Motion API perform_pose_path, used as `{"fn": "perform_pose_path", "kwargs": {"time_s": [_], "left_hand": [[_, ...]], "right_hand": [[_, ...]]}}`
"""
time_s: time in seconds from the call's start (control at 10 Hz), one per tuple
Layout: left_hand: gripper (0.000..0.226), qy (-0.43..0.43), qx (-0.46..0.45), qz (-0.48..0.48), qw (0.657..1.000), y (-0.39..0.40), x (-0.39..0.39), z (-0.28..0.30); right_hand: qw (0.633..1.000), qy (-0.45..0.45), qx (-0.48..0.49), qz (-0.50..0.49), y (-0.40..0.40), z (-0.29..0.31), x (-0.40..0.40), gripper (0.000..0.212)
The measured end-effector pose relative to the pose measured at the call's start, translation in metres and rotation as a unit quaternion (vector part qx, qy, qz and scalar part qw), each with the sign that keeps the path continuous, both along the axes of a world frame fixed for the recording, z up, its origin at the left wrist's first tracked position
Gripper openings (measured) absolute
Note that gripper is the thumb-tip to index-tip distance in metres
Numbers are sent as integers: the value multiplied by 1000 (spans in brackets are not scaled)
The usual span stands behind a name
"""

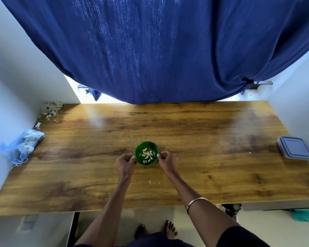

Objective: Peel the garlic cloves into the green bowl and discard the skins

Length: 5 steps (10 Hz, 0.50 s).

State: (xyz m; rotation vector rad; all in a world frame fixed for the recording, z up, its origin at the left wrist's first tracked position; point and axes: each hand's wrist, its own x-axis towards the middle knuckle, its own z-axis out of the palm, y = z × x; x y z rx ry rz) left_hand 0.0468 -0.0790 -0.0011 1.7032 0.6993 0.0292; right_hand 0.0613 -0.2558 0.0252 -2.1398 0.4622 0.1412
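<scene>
Left hand: the left hand [126, 162] sits at the left rim of the green bowl [138, 150]; its fingers [132, 157] are curled and pinch the rim, thumb tip against the edge
Right hand: the right hand [167, 160] mirrors it at the bowl's right rim; fingers curled in, fingertips pinching the edge; a metal bangle [197, 201] rings that forearm
Bowl: it stands upright on the table [203, 139], near the middle and closer to the near edge than the far one; held from both sides
Garlic cloves: pale peeled garlic cloves [147, 155] lie in a loose heap on the bowl's bottom
Skins: a heap of garlic skins [51, 108] lies in the far left corner, against the wall; small white scraps [152, 182] dot the wood just in front of the bowl, between the forearms
Left edge: a blue mesh bag [23, 145] of garlic bulbs lies along the left side, touching the wall, well apart from the bowl
Right edge: a lidded plastic box [293, 147] sits at the right edge, partly overhanging it
Open room: bare wood spreads broadly to either side of the bowl and behind it, up to the blue curtain [159, 50] hanging over the far edge
</scene>
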Motion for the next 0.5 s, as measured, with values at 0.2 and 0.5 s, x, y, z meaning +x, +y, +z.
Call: {"fn": "perform_pose_path", "kwargs": {"time_s": [0.2,0.5], "left_hand": [[8,-16,62,-67,996,6,-3,10],[22,-162,331,-189,910,14,-3,41]], "right_hand": [[998,-14,-47,28,-4,4,-6,17],[985,-87,-129,70,-17,36,-4,20]]}}
